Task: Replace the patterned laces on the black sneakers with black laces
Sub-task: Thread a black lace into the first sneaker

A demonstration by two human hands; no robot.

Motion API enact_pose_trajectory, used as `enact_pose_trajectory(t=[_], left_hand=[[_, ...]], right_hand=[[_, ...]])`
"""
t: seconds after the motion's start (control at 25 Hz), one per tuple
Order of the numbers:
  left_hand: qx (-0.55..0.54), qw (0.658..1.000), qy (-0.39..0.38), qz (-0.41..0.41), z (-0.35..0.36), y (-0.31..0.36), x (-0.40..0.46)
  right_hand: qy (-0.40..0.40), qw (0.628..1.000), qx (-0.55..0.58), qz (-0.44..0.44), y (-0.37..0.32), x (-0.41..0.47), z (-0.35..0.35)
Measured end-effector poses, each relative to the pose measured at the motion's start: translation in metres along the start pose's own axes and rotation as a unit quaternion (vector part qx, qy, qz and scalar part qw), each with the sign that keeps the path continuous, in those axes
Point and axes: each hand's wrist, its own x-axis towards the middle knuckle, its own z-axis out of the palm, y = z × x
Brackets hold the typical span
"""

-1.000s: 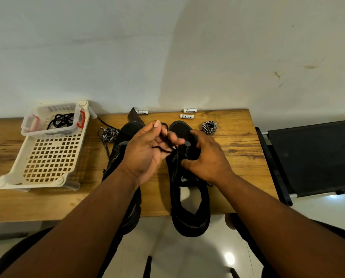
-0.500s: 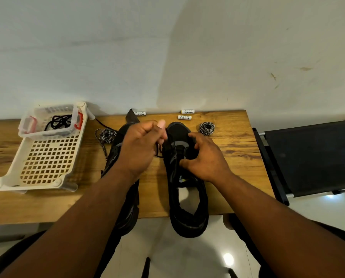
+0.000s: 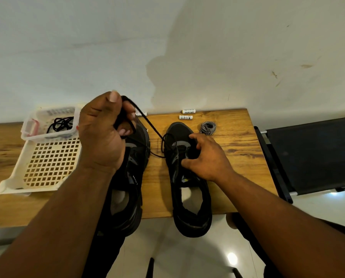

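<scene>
I am counting two black sneakers (image 3: 187, 177) lying on the worktop (image 3: 237, 149), three white batteries (image 3: 188, 111) beyond their toes, one coiled patterned lace (image 3: 207, 127) right of the sneakers, and one white basket (image 3: 47, 163) to their left holding one black lace bundle (image 3: 60, 123).

Bare table (image 3: 235, 157) lies right of the sneaker (image 3: 187, 177); a coiled lace (image 3: 207, 127) and 2 batteries (image 3: 186, 114) crowd its far edge.

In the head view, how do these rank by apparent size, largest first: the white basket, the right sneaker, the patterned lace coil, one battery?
1. White basket
2. Right sneaker, somewhat smaller, though nearer the camera
3. Patterned lace coil
4. Battery, smallest
</scene>
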Motion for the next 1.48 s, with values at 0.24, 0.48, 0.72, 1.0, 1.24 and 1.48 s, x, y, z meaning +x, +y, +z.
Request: enact_pose_trajectory(t=[0.24,0.48,0.72,1.0,1.24,1.48], left_hand=[[0.621,0.764,-0.114,-0.134,-0.004,-0.024,-0.005],[0.241,0.931,-0.011,-0.275,0.022,-0.023,-0.010],[0.091,0.931,0.039,-0.352,0.042,-0.036,-0.011],[0.243,0.920,0.161,-0.263,0.023,-0.036,-0.003],[0.611,0.790,0.046,-0.022,0.019,-0.029,-0.018],[0.279,0.920,-0.253,-0.108,0.047,-0.045,-0.033]], right_hand=[[-0.012,1.000,-0.014,0.004,-0.005,0.001,-0.004],[0.000,0.949,0.313,0.036,-0.026,0.003,-0.029],[-0.132,0.942,0.301,-0.072,-0.046,-0.009,-0.030],[-0.137,0.958,0.253,0.001,-0.029,0.003,-0.067],[-0.040,0.990,0.102,-0.090,-0.032,-0.001,-0.062],[-0.024,0.977,0.031,-0.208,-0.034,-0.003,-0.047]])
